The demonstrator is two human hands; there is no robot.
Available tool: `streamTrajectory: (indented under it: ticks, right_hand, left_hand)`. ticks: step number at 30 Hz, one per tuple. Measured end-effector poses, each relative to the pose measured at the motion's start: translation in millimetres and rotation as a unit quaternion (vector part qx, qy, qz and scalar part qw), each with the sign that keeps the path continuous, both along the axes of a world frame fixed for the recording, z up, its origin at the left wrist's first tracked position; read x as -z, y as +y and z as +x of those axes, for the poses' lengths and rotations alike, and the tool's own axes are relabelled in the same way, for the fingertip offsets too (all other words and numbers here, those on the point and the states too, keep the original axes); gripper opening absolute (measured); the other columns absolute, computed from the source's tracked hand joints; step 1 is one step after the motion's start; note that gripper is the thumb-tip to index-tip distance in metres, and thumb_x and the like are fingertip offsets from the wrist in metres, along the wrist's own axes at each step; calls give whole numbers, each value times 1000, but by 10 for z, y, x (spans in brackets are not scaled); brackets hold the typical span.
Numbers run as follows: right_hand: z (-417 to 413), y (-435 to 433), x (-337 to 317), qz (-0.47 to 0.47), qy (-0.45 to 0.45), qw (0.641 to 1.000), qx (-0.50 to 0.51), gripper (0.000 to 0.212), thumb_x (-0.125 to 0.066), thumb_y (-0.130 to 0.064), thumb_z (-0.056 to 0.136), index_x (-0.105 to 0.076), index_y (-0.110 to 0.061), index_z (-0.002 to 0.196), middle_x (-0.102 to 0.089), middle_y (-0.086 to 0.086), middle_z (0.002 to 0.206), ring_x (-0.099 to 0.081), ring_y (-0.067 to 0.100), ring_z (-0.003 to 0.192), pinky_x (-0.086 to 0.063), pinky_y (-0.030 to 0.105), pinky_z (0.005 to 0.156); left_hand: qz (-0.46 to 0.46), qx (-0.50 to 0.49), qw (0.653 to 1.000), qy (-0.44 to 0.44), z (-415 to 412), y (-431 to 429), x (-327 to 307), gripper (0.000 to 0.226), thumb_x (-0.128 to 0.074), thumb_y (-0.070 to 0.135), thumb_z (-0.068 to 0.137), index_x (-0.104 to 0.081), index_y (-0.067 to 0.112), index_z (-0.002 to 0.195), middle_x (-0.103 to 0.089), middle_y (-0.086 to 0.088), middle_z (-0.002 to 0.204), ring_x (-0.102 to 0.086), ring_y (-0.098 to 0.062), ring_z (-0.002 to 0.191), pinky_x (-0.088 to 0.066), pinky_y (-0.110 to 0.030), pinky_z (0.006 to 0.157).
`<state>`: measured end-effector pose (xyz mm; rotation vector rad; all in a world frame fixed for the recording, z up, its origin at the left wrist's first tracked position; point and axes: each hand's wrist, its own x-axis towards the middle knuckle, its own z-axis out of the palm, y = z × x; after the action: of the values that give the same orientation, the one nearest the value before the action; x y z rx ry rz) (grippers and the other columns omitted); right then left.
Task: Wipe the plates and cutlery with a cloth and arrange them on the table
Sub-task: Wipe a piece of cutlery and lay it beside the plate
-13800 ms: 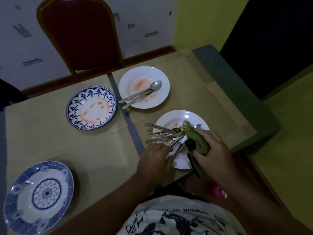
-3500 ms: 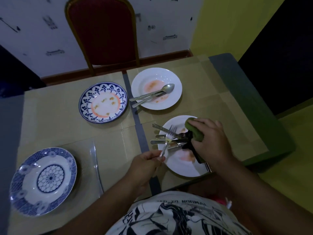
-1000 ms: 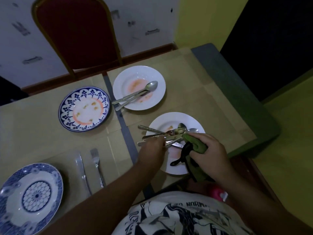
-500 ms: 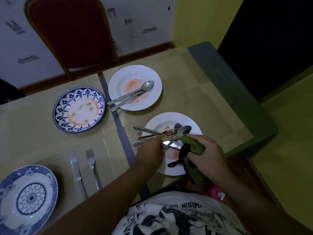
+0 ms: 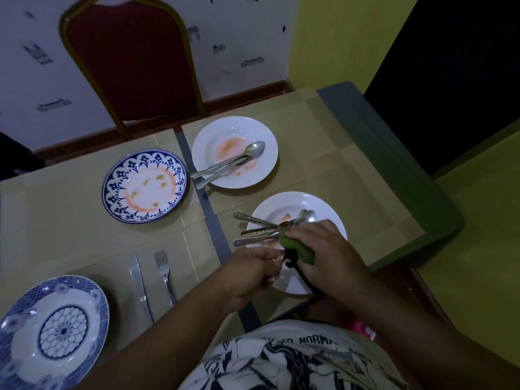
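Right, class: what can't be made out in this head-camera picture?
Head view only.
Whether the left hand holds anything: hidden by its curled fingers and the green cloth.
Cutlery heads: mostly covered by the cloth and right hand.
Near blue plate: cut off by the left edge.

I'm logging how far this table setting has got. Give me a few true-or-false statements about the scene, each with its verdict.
1. A knife and a fork lie side by side, right of the patterned plate. True.
2. The right hand grips a red cloth. False: the cloth is green.
3. The far white plate carries orange stains and a spoon. True.
4. The blue-rimmed plate is wiped clean. False: orange smears show on it.
5. The left hand is spread open. False: its fingers curl, apparently pinching a utensil at the cloth.
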<state>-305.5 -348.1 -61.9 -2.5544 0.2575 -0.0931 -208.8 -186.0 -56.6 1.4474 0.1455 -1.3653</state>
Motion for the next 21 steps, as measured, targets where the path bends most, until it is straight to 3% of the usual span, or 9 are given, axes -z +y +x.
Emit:
streamTrajectory:
  ticks: [4, 8, 11, 16, 21]
  right_hand:
    - [157, 27, 72, -19, 0, 998, 65, 58, -71, -7, 68, -64, -26, 122, -64, -10, 115, -47, 20, 105, -49, 37, 86]
    - [116, 120, 108, -55, -16, 998, 22, 59, -74, -8, 66, -64, -24, 122, -64, -8, 117, -47, 21, 105, -46, 31, 86]
    - [189, -4, 76, -76, -5, 996, 52, 63, -75, -6, 61, -65, -22, 121, -64, -5, 118, -49, 24, 106, -51, 40, 86]
    - [142, 124, 24, -94, -14, 994, -57, 67, -78, -14, 63, -62, -20, 127, -62, -3, 127, -51, 27, 110, -48, 41, 94]
    - [367, -43, -15, -98, 4, 995, 34, 58, -73, -6, 64, -66, -17, 120, -65, 0, 117, -50, 27, 104, -51, 43, 83]
  left_hand:
    - [-10, -45, 999, -4, 19, 119, -38, 27, -54, -6, 93, -71, 0, 112, -56, -3, 71, -48, -10, 60, -41, -20, 55]
    - [-20, -25, 999, -30, -27, 260, -98, 26, -53, -4, 95, -75, 4, 106, -57, -5, 72, -47, -12, 60, -40, -24, 62]
    - [-26, -18, 999, -36, 25, 330, -132, 28, -52, -5, 94, -76, 5, 105, -60, -5, 73, -47, -11, 60, -40, -23, 63]
    - [-33, 14, 998, -47, 90, 366, -196, 29, -53, -4, 94, -77, 9, 104, -67, -7, 82, -50, -17, 71, -41, -30, 73]
    - [-15, -8, 997, -69, 108, 388, -195, 25, -55, -4, 94, -76, 6, 102, -65, -8, 84, -55, -18, 74, -50, -27, 70]
